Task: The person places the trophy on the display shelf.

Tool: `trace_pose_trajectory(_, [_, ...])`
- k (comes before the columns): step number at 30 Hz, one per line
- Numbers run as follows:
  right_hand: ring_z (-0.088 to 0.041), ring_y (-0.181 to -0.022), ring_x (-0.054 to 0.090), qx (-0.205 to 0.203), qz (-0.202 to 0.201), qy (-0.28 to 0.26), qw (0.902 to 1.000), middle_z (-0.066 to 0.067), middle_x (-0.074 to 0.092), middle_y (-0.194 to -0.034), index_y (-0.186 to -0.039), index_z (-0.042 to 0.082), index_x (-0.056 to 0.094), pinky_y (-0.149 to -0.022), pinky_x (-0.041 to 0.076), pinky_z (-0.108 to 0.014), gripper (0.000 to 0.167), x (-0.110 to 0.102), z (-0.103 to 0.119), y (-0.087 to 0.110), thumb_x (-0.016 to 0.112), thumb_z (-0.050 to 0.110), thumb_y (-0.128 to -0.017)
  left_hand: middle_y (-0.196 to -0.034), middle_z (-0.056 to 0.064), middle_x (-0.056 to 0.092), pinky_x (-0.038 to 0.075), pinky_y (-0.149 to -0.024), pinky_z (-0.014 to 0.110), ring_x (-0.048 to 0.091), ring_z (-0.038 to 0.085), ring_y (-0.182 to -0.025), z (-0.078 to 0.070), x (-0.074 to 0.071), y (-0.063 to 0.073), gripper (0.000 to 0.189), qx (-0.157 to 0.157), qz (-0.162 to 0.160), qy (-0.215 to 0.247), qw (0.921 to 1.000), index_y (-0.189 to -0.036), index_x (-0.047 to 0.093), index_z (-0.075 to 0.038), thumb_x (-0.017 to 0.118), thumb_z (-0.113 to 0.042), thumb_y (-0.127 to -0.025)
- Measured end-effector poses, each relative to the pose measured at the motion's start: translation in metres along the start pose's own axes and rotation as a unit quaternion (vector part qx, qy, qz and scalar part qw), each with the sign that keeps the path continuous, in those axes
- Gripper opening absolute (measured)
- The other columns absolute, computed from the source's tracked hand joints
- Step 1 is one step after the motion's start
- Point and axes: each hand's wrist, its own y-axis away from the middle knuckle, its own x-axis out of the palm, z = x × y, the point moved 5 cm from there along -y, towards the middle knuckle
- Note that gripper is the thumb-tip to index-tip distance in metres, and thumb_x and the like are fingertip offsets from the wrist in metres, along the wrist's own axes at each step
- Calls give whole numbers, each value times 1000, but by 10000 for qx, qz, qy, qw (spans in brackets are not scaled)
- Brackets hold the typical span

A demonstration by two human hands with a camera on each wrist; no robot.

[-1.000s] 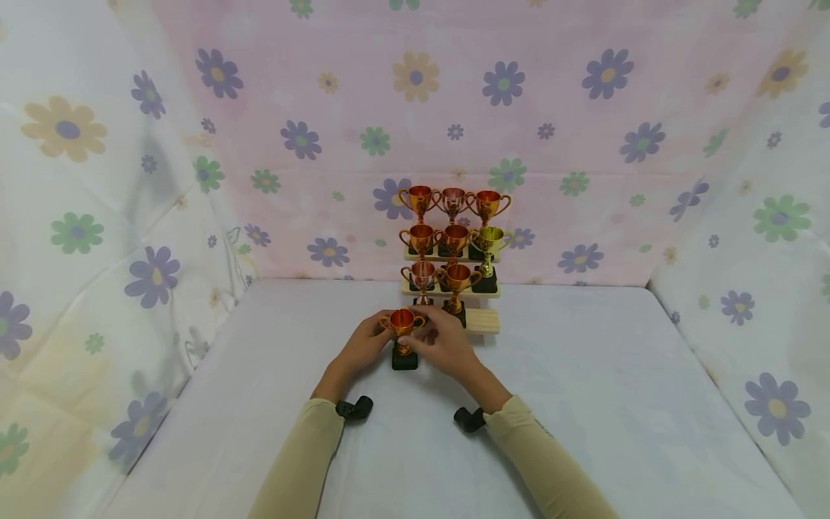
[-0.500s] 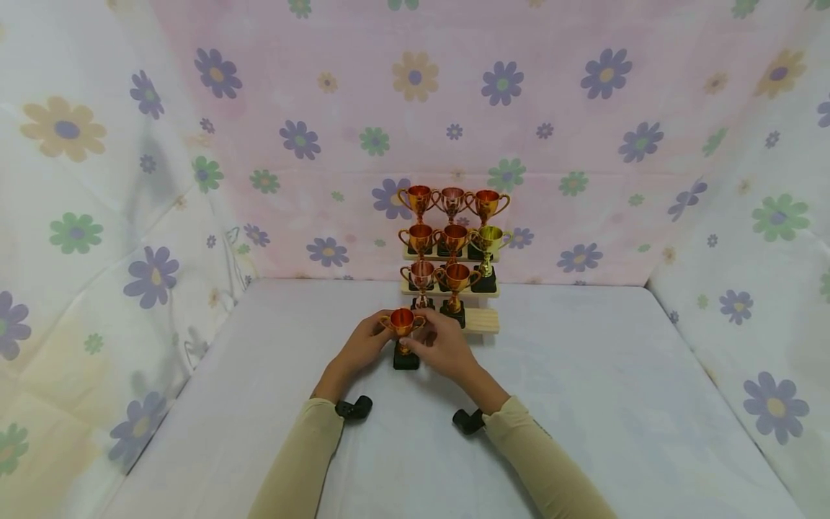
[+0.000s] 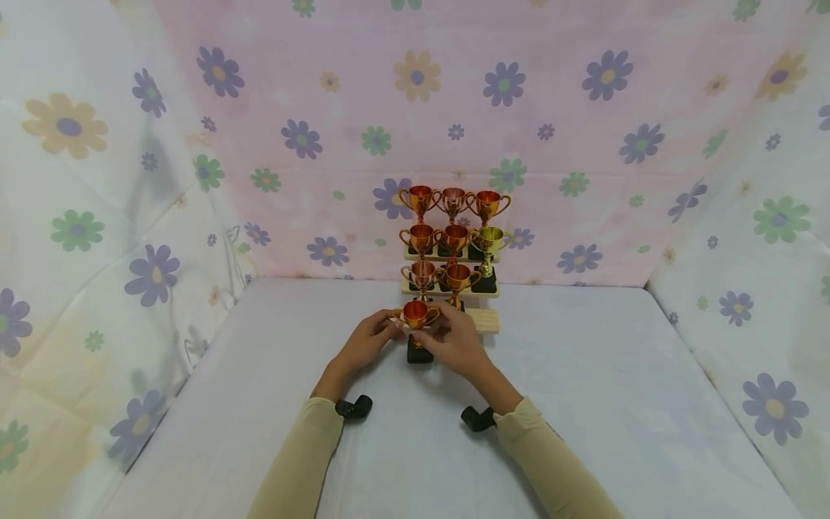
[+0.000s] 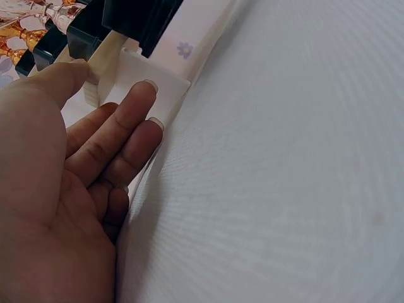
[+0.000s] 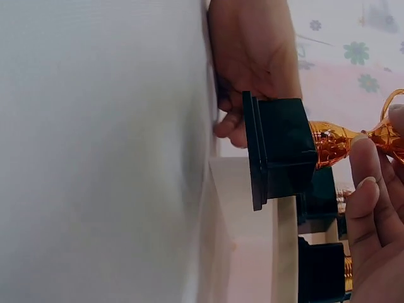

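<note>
My right hand (image 3: 456,342) pinches a small orange-gold trophy (image 3: 416,315) by its stem, just below the two-handled cup. Its black square base (image 5: 287,148) is raised above the white cloth in the right wrist view. Beside it on the left is my left hand (image 3: 368,342), its fingers loosely bent and not around the trophy. The left wrist view has the left thumb (image 4: 69,79) at the edge of the wooden step, with fingers in front of the white support (image 4: 158,82). Behind the hands stands a stepped wooden rack (image 3: 485,319) bearing several trophies.
Along the upper tiers stand orange-gold trophies, a rose-toned trophy (image 3: 453,202) and a yellow-gold trophy (image 3: 490,241). On the front step, another rose-toned trophy (image 3: 423,274) and an orange-gold trophy (image 3: 457,277) stand left of bare wood. Flowered cloth (image 3: 324,158) surrounds the white-covered table (image 3: 583,404).
My right hand has carried the trophy a little to the right and toward the rack, and it now overlaps the front step's trophies in view. The left hand has barely moved.
</note>
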Motion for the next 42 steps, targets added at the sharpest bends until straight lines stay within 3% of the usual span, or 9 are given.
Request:
trace_pose_trajectory(14, [-17,-69,63,-58,-194,-209,9996,-6,71,-84,-136,5,63,-63,52,-26,50,-21,13,0,83,5,-90,-104,5,79,48,-107,52,73,21,-102,1,0,0,46,19,36,-117,9999,-146,59,-7,57,-36,-111])
trace_pose_trajectory(25, [-18,-69,65,-30,-330,-283,9990,-13,73,-91,-130,-1,62,-63,53,-26,45,-37,16,0,81,-2,-89,-101,5,78,50,-101,47,72,20,-98,1,1,0,42,-9,22,-75,10000,-143,62,-8,57,-36,-111])
trace_pose_trajectory(31, [-19,-68,65,-206,-581,-305,9976,-15,74,-96,-129,0,63,-60,53,-28,44,-50,10,-2,80,-4,-89,-103,7,78,49,-100,48,71,25,-101,4,1,-3,43,-29,-32,-48,10000,-143,62,-8,58,-36,-111])
trace_pose_trajectory(37, [-19,-67,63,-30,-828,-143,9965,-18,73,-93,-127,-2,62,-60,51,-26,45,-63,10,-3,79,-10,-86,-103,8,78,49,-99,49,71,26,-101,6,1,-4,43,-5,-57,-60,10000,-143,62,-8,58,-36,-110])
trace_pose_trajectory(42, [-21,-68,63,-53,-954,-102,9954,-23,71,-91,-126,-10,62,-61,51,-24,44,-75,27,-3,75,-15,-85,-103,6,78,50,-101,47,71,22,-102,5,1,-2,42,-96,-7,-104,9999,-144,61,-8,57,-35,-111])
